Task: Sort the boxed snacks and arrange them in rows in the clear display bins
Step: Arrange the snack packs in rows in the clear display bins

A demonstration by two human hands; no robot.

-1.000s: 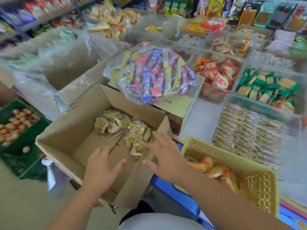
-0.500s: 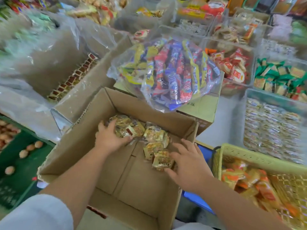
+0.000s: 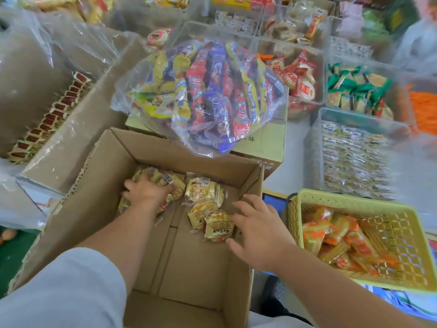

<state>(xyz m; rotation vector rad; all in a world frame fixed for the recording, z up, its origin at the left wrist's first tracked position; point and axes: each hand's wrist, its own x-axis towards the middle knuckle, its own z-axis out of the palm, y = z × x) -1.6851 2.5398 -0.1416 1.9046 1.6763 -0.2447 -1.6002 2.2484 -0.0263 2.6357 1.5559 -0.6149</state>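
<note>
Packets: six or so, loose on the far floor of the box, against its back wall. Near-square, so no clear long axis. Near packet lies flat, label band along its near edge, running left to right with a slight tilt. Wrap is clear and yellow, pale snack inside, barcodes on two far ones.

Left hand: palm down, arm reaching in from my near left, fingers curled round the far-left clump. Right hand: palm down, fingers spread, thumb and forefinger tips at the near packet's right edge, not closed on it.

Basket just right of box; clear bin behind it; bag beyond box
</note>
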